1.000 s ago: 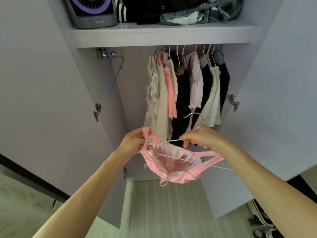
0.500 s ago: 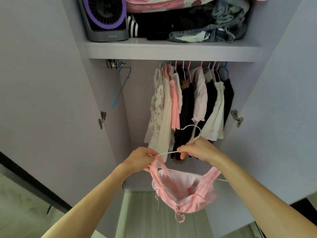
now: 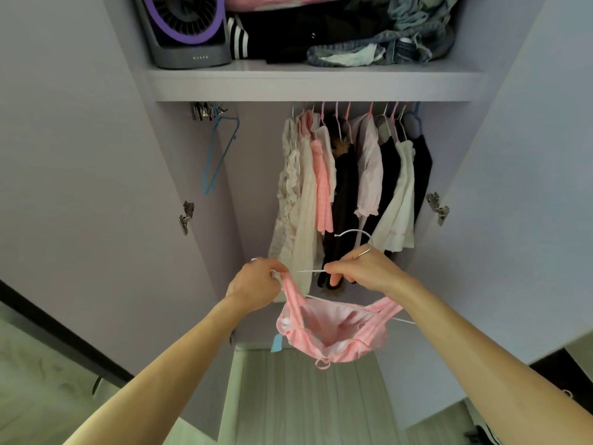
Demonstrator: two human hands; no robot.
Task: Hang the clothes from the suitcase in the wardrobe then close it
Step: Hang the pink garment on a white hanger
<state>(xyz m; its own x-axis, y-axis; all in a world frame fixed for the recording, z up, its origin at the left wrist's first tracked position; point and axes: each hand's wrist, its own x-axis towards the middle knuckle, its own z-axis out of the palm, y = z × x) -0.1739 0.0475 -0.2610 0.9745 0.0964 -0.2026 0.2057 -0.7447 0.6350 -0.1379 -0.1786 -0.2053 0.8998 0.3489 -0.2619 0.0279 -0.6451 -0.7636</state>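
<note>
A pink striped top (image 3: 333, 332) hangs slack from a white wire hanger (image 3: 356, 239) in front of the open wardrobe. My right hand (image 3: 362, 271) grips the hanger just below its hook. My left hand (image 3: 256, 281) pinches the top's left strap at the hanger's left end. The right strap lies over the hanger's right arm. Behind them several garments (image 3: 346, 187) in white, pink and black hang from the rail. The suitcase is out of view.
An empty blue hanger (image 3: 221, 149) hangs at the rail's left end. Both wardrobe doors (image 3: 80, 187) stand open. The shelf (image 3: 314, 81) above holds a grey and purple fan (image 3: 186, 27) and folded clothes. Pale wood floor lies below.
The view has tilted up toward the shelf. My left hand pulled the left strap up onto the hanger's end, and the top now hangs lower beneath the hanger.
</note>
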